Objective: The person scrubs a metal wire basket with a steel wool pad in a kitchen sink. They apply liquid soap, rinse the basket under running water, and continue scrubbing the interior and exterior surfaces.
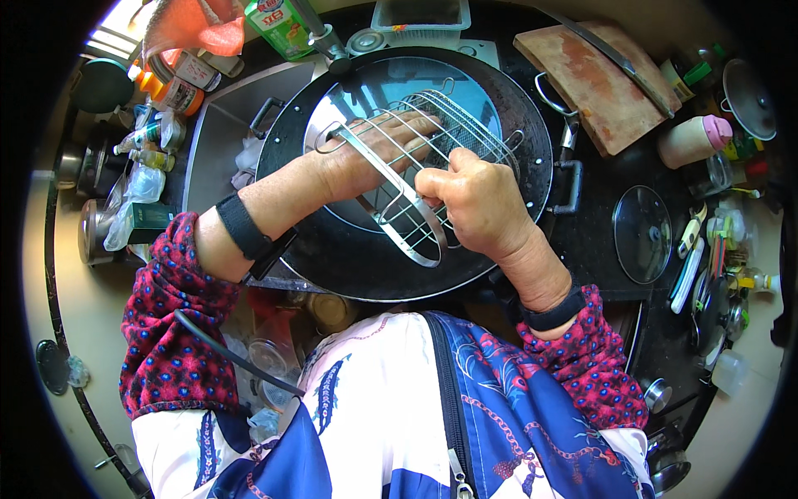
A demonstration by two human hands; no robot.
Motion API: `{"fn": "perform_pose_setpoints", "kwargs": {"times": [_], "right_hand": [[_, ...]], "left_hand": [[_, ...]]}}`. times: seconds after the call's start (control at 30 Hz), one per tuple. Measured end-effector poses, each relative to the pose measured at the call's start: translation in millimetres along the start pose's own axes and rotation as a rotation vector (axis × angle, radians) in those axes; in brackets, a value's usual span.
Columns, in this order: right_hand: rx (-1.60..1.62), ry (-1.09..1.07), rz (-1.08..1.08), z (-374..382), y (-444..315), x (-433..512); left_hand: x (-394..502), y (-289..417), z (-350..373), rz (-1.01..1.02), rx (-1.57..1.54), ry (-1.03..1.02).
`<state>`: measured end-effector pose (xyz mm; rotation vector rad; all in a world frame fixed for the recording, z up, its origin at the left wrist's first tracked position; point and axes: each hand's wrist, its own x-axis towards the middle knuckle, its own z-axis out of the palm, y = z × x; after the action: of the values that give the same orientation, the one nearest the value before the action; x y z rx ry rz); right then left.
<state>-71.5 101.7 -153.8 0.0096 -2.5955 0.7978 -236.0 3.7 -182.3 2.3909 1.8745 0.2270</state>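
Observation:
A metal wire basket (pixel 404 187) lies tilted above a large black wok (pixel 368 274) that holds bluish water or a glass surface (pixel 399 72); which one I cannot tell. My left hand (pixel 380 150) reaches inside the basket, palm down with fingers stretched towards its mesh end, seen through the wires. On the basket's right side my right hand (pixel 477 199) is closed around its wires. Both wrists wear black straps.
A steel sink (pixel 218 125) lies left of the wok, under a faucet (pixel 327 43). Back right, a knife (pixel 614 59) rests on a wooden cutting board (pixel 561 68). A glass lid (pixel 642 234) and a pink-capped bottle (pixel 692 142) stand at the right; bottles crowd the left.

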Motion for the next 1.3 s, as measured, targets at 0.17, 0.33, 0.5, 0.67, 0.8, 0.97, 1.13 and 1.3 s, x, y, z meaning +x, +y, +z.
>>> {"fn": "perform_pose_setpoints", "kwargs": {"times": [0.17, 0.33, 0.5, 0.67, 0.8, 0.97, 1.13, 1.3], "right_hand": [[0.011, -0.089, 0.051, 4, -1, -2], [0.049, -0.054, 0.073, 2, 5, -2], [0.092, -0.079, 0.023, 3, 3, -5], [-0.009, -0.059, -0.035, 1, -2, -6], [-0.108, -0.050, -0.154, -2, -6, -2], [-0.115, -0.143, -0.061, -4, -9, -3], [-0.035, -0.130, 0.023, -5, -5, -6], [0.073, -0.060, 0.066, -8, 0, -5]], "left_hand": [[2, -3, -1, 0.071, -0.228, -0.081], [-3, -3, -2, -0.114, -0.169, 0.105], [-7, 8, 1, -0.126, -0.337, 0.301], [-5, 7, -1, -0.029, -0.399, 0.325], [-2, 6, -1, 0.011, -0.351, 0.204], [1, 5, 2, -0.020, -0.381, 0.048], [0, 6, -1, -0.056, -0.271, 0.036], [-6, 16, -7, -0.121, -0.020, 0.182]]}}
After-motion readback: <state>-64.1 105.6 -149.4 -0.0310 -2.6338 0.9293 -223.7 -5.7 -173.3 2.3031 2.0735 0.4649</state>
